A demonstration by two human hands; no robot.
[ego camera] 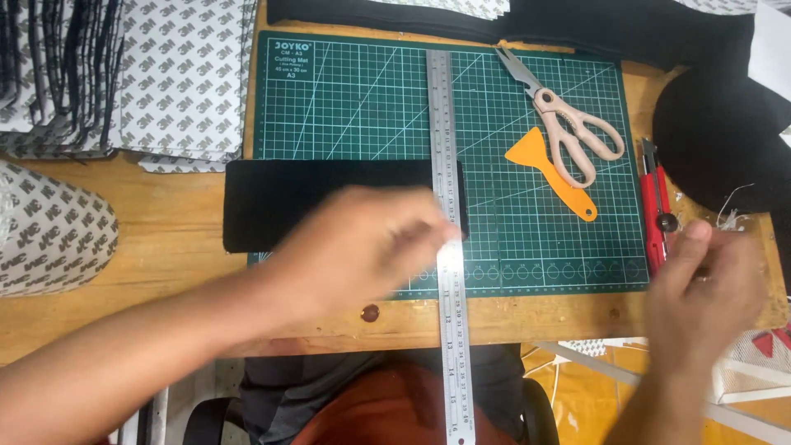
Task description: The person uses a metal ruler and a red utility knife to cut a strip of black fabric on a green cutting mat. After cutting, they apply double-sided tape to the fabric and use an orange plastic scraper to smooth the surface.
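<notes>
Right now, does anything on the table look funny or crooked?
Yes. The metal ruler pokes out past the table edge toward the person, and the black strip hangs off the green cutting mat. The left hand rests on both. Nothing looks spilled or broken.

The left hand (371, 247) comes in from the lower left on a bare forearm that slants up and to the right; it lies palm down, knuckles up, with the fingers (428, 235) bent and bunched toward the right, blurred so that their grip cannot be told. The right hand (709, 288) rises from the lower right on a bare wrist, back toward the camera, loosely curled, with the thumb (688, 243) pointing up and left. The two hands are well apart, neither touching the other.
</notes>
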